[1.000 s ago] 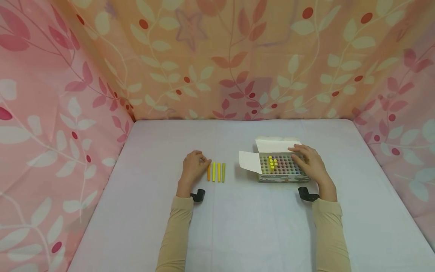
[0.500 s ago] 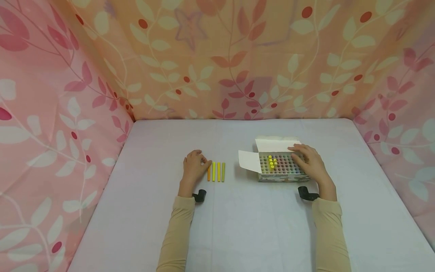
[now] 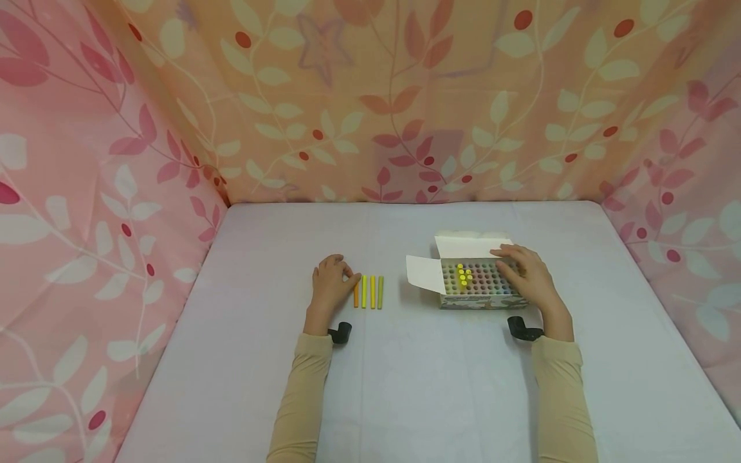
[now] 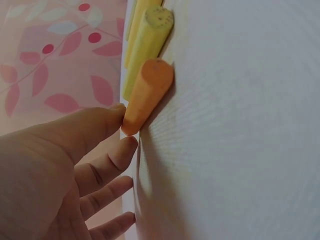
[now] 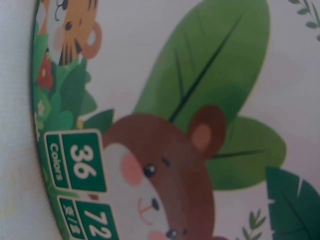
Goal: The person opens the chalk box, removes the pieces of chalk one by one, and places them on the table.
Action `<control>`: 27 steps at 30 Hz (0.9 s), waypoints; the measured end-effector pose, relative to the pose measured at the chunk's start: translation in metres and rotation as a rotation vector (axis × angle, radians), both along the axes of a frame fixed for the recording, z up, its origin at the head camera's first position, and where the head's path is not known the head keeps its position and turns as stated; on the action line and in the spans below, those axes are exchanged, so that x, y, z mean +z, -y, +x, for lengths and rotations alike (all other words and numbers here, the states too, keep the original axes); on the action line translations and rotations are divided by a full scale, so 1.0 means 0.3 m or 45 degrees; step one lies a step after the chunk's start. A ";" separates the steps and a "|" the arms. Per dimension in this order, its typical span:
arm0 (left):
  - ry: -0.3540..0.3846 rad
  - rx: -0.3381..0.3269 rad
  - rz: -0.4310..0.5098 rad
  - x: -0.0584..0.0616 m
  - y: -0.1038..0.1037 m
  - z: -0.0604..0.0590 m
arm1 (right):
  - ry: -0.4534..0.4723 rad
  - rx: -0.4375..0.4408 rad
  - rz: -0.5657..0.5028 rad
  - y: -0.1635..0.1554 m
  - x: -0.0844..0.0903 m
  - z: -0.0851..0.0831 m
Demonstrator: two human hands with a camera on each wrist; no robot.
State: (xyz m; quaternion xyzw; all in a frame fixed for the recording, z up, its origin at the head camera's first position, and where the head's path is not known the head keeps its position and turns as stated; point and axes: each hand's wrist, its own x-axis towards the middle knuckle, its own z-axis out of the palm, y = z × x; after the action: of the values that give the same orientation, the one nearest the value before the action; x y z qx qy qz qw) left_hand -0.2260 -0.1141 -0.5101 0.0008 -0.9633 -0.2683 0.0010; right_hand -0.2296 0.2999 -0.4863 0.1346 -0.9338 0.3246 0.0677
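My left hand (image 3: 330,283) lay on the table (image 3: 405,386), fingers relaxed, fingertips (image 4: 119,111) just touching the end of the orange stick (image 3: 356,292); it grasped nothing. That stick lay at the left of a row with three yellowish sticks (image 3: 372,292) beside it. My right hand (image 3: 529,278) rested on the open box (image 3: 477,283), fingers lying fairly flat over its right side, steadying it rather than clasping. I judged the step called for a light nudge along the orange stick, lest the row scatter, and firm downward pressure on the box so it would not slide.
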 end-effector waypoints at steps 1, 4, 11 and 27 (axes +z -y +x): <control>0.003 0.001 0.002 0.000 0.000 0.000 | 0.000 0.000 0.000 0.000 0.000 0.000; 0.000 -0.002 0.005 0.000 0.002 0.002 | 0.004 -0.003 -0.001 0.000 0.002 0.000; -0.009 -0.006 0.042 -0.001 0.008 0.002 | 0.005 -0.005 -0.001 0.001 0.002 -0.001; -0.189 -0.064 0.111 0.058 -0.056 -0.005 | 0.041 -0.019 -0.006 -0.002 0.003 0.003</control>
State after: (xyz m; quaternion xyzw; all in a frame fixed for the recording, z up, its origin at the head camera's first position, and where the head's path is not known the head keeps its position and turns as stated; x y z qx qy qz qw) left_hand -0.2276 -0.0972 -0.4926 -0.0432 -0.9477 -0.3092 0.0657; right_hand -0.2286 0.3004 -0.4853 0.1221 -0.9349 0.3286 0.0553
